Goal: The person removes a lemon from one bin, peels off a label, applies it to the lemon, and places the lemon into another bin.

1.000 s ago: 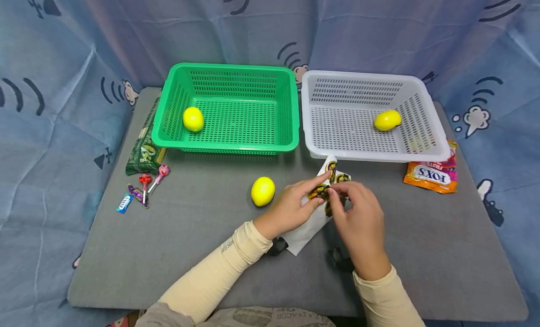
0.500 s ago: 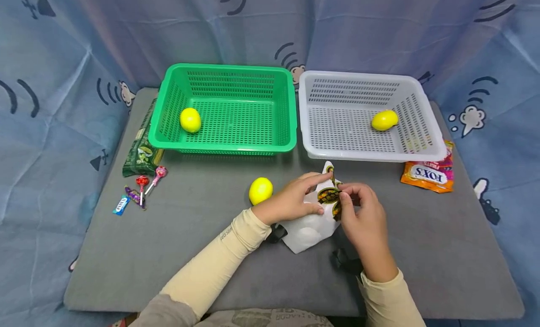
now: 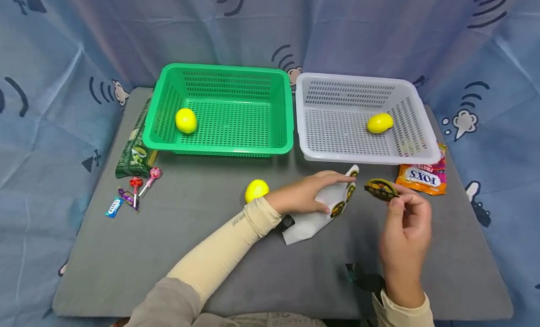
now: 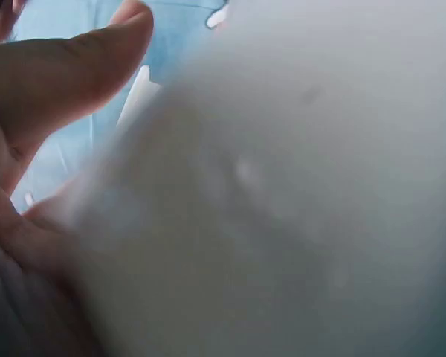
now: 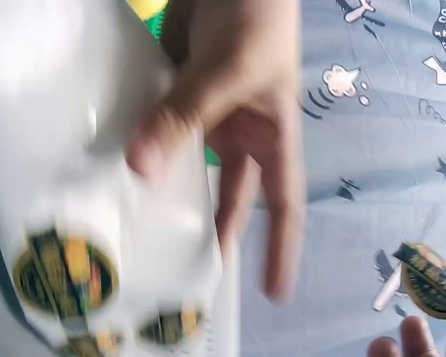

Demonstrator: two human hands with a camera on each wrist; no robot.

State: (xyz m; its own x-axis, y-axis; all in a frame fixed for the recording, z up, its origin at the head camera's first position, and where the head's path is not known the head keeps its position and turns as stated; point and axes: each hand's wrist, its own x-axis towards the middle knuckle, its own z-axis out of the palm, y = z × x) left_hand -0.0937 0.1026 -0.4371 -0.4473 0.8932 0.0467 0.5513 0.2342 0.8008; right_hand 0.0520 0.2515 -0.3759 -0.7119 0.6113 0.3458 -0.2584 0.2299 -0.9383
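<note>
In the head view, a white sticker sheet printed with round yellow-and-black stickers (image 3: 326, 207) is pinned to the grey desk (image 3: 168, 252) by the left hand (image 3: 310, 195), thumb and fingers curled over its upper edge. Just right of that sheet, one round yellow-and-black sticker (image 3: 381, 189) is pinched between thumb and fingertips of the raised right hand (image 3: 404, 228), clear of the sheet and above the desk. Left of the sheet a loose yellow plastic lemon (image 3: 256, 190) is seen. Behind the sheet a green slotted plastic basket (image 3: 219, 148) and a white slotted plastic basket (image 3: 371, 155) are set side by side, each with one yellow lemon inside. An orange candy bag (image 3: 422, 179) lies right of the sheet; a green snack packet (image 3: 135, 151) and some lollipops (image 3: 143, 184) lie far to its left.

In the left wrist view, almost everything is covered by the blurred white sheet (image 4: 297, 208), with the thumb (image 4: 67, 67) laid over its edge.

In the right wrist view, the sheet (image 5: 97, 245) is shown under the left hand (image 5: 238, 111), and the peeled sticker (image 5: 430, 279) is held at the lower right.

The step is judged to go best if the sticker is held by its rim only, kept flat so that it is not folded onto itself, while the sheet is held steady.
</note>
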